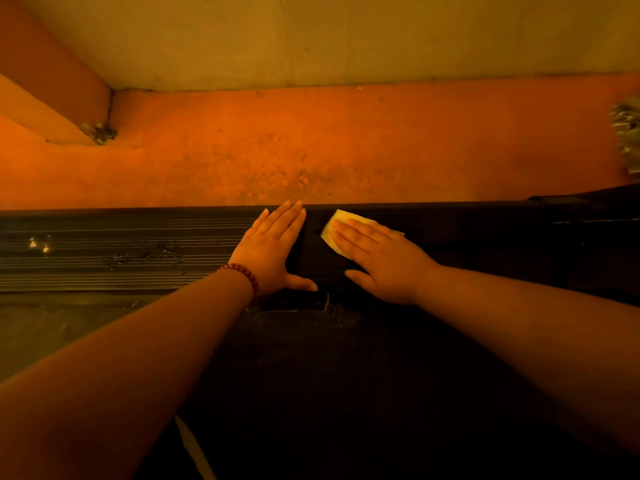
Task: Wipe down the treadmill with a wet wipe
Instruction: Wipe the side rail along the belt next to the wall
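We pressed the wet wipe flat under our right hand's straight fingers near the treadmill's far edge, left hand flat beside it, fingers together, with most of the rail seemingly left to wipe.

You have two hands in view, one left hand and one right hand. Count one wet wipe, one treadmill and one beaded bracelet. On the floor lie two bits: one debris clump far left, one frayed bundle far right.
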Available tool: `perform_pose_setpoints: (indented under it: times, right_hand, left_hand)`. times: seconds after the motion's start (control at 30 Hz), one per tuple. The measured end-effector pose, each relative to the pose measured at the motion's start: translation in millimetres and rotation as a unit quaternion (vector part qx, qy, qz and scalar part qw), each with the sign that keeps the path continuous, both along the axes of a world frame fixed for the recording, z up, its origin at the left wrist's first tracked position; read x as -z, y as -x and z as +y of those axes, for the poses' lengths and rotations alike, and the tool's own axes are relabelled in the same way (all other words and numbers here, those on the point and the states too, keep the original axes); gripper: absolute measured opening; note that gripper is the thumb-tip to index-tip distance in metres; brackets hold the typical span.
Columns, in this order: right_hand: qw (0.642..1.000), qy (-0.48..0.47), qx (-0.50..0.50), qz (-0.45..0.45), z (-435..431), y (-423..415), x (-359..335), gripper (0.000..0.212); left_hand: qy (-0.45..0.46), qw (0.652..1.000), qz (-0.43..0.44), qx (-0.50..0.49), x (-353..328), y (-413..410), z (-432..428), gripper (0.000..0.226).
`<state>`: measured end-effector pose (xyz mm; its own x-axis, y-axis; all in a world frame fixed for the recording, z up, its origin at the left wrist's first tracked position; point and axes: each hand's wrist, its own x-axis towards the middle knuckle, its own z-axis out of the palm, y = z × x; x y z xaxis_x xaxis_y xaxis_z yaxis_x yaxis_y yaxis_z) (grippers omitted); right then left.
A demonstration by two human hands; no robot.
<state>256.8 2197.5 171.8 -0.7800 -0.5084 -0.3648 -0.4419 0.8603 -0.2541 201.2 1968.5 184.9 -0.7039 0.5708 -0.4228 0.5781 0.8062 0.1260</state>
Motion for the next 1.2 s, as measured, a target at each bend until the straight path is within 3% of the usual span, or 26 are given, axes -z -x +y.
perform_pose_setpoints:
  times: [0.17,0.33,0.57,0.87,1.0,1.2]
  right_hand:
    - [1.000,0.008,-0.015,-0.001,-9.4,15.4,0.3,0.068]
    - [0.998,0.008,-0.055,-0.021,26.2,-20.8,-1.1,0.071]
    - [0.998,0.003,-0.057,0.000,-21.1,10.5,-5.9,0.066]
    - [0.997,0.003,-0.076,-0.034,2.4,-25.9,-1.0,0.076]
    - [0.996,0.024,-0.077,-0.034,-29.8,-9.4,-3.0,0.066]
    - [0.993,0.024,-0.113,-0.033,16.4,-34.2,1.8,0.069]
  left_hand:
    - [0.008,1.000,-0.001,-0.001,-0.9,-0.5,0.2,0.127]
    - [0.016,1.000,-0.008,-0.003,-1.1,-0.4,1.1,0.128]
    - [0.016,1.000,0.005,-0.001,-4.0,-6.0,-1.4,0.124]
    - [-0.010,1.000,0.005,-0.022,-2.8,-18.6,-14.2,0.117]
    - [-0.017,1.000,0.000,-0.015,-2.5,-15.3,-14.3,0.116]
    - [0.002,1.000,-0.005,-0.017,-1.7,-15.2,-12.9,0.117]
